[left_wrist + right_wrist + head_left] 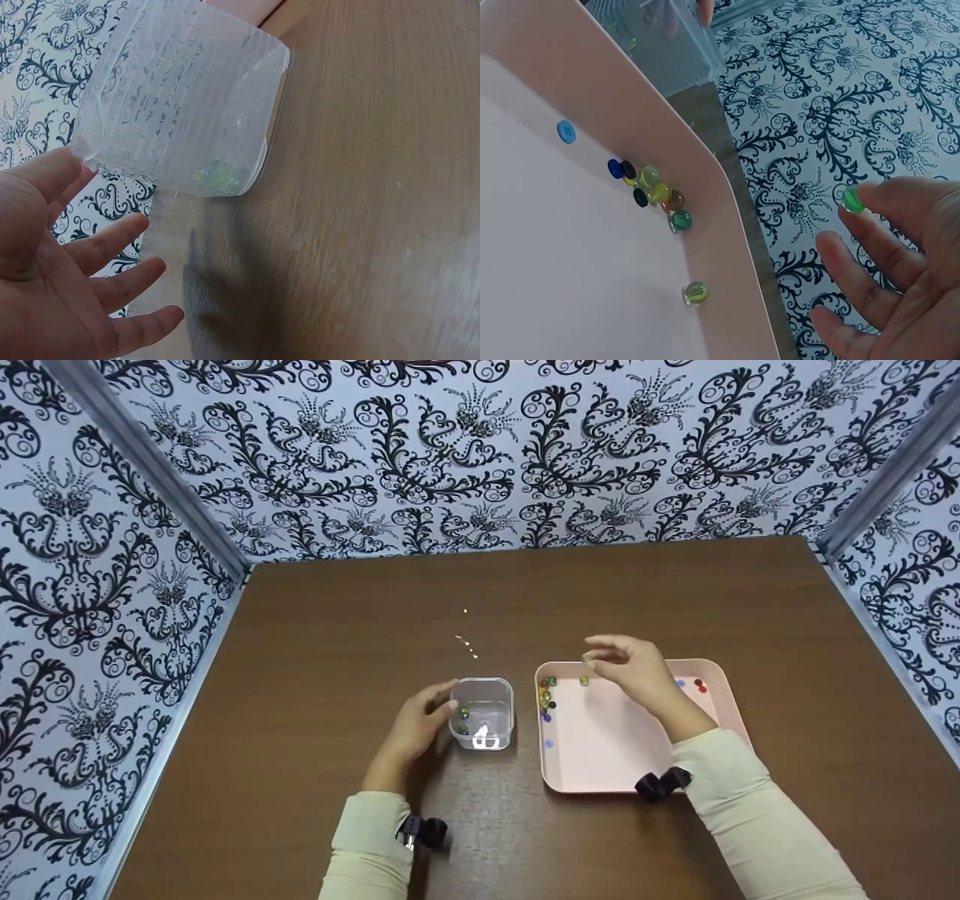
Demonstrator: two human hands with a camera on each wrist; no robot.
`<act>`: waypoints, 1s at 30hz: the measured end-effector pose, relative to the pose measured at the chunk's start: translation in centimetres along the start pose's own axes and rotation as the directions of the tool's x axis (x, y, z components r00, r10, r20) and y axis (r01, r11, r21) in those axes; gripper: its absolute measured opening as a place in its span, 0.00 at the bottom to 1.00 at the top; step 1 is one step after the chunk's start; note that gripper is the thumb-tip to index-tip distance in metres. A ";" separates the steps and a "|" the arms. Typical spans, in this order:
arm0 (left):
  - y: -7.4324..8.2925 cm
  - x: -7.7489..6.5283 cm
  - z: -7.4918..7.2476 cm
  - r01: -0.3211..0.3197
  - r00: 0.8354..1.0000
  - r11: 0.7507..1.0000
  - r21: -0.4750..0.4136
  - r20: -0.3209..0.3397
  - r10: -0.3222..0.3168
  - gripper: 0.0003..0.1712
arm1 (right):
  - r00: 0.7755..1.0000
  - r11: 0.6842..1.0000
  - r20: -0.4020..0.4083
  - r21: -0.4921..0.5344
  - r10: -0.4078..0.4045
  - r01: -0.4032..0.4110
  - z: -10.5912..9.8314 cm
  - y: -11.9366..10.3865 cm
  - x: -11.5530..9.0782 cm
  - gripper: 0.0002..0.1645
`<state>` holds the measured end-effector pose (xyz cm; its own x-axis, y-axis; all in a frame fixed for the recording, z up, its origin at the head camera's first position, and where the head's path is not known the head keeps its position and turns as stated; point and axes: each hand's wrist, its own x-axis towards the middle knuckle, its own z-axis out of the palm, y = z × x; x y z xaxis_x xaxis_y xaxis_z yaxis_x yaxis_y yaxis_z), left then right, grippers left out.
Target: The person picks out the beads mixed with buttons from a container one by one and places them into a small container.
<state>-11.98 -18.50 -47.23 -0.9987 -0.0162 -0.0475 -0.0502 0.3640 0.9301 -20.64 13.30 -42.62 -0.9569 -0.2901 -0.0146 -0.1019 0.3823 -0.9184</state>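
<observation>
My right hand (634,671) is raised over the far edge of the pink tray (607,769), pinching a green glass marble (853,199) between thumb and forefinger; its other fingers are spread. At the left side of a clear plastic container (482,684), my left hand (416,726) pinches the rim with thumb and forefinger. A few greenish marbles (217,176) lie at the bottom of that container. Along the tray's left wall, several marbles (660,193) and buttons are clustered. One yellowish marble (696,292) sits apart by the far wall, and a light blue button (566,132) lies nearer me.
Red buttons (700,685) and a pale blue button (681,683) lie in the tray's far right corner. Small white specks (466,643) show on the brown table (337,637) behind the container. Patterned panels (450,457) border the table at the back and sides.
</observation>
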 end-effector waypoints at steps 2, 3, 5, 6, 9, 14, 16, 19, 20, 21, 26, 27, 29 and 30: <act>0.0 0.0 0.0 0.004 1.000 1.000 0.002 0.001 -0.004 0.23 | 1.000 1.000 0.006 0.009 -0.003 0.003 0.1 -0.2 -0.1 0.23; -0.1 0.0 0.0 0.002 1.000 1.000 -0.002 0.002 -0.002 0.23 | 1.000 1.000 0.009 0.014 -0.006 0.006 0.2 -0.2 -0.2 0.23; -0.1 0.0 0.0 -0.002 1.000 1.000 -0.012 0.001 0.002 0.23 | 1.000 1.000 0.016 0.022 -0.014 0.014 0.2 -0.4 -0.3 0.23; -0.1 0.0 0.0 -0.006 1.000 1.000 -0.017 0.001 0.006 0.22 | 1.000 1.000 0.018 0.024 -0.018 0.018 0.3 -0.4 -0.3 0.23; -0.1 0.0 0.0 -0.021 1.000 0.999 -0.024 0.001 0.021 0.22 | 0.999 0.999 0.019 0.031 -0.031 0.031 0.5 -0.4 -0.4 0.23; 0.0 0.0 0.1 -0.006 1.000 1.000 -0.010 -0.004 0.006 0.22 | 1.000 0.999 0.016 0.040 -0.023 0.022 0.8 -0.3 -0.4 0.22; 0.0 0.0 0.1 -0.004 1.000 1.000 -0.009 -0.003 0.004 0.22 | 1.000 0.999 0.016 0.047 -0.013 0.013 0.9 -0.3 -0.3 0.22; 0.1 0.0 0.0 -0.007 1.000 1.000 -0.013 -0.003 0.007 0.22 | 1.000 0.998 0.019 0.057 -0.007 0.006 1.2 -0.3 -0.3 0.22; 0.1 0.0 0.0 -0.004 1.000 1.000 -0.015 -0.003 0.004 0.22 | 1.000 0.998 0.020 0.062 -0.009 0.007 1.3 -0.4 -0.2 0.22; 0.1 0.0 0.0 -0.008 1.000 1.000 -0.012 -0.001 0.008 0.22 | 1.000 0.998 0.021 0.065 -0.010 0.009 1.4 -0.4 -0.2 0.22; 0.2 0.0 0.0 0.009 1.000 1.000 -0.002 -0.005 -0.009 0.23 | 1.000 0.996 0.022 0.084 -0.014 0.012 1.8 -0.5 -0.2 0.22; 0.2 0.0 0.0 0.008 1.000 1.000 0.001 -0.005 -0.008 0.23 | 1.000 0.996 0.022 0.085 -0.013 0.011 1.8 -0.6 -0.2 0.22; 0.3 0.0 0.0 0.014 1.000 1.000 0.002 -0.011 -0.014 0.23 | 1.000 0.996 0.027 0.088 -0.014 0.011 2.0 -0.7 -0.2 0.22; 0.3 0.0 0.0 0.014 1.000 1.000 0.002 -0.012 -0.014 0.23 | 0.999 0.996 0.030 0.089 -0.014 0.011 2.0 -0.7 -0.2 0.21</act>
<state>-11.96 -18.37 -47.00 -0.9979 -0.0323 -0.0560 -0.0639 0.3653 0.9287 -19.79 11.32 -42.76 -0.9469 -0.3212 -0.0135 -0.0882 0.2998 -0.9499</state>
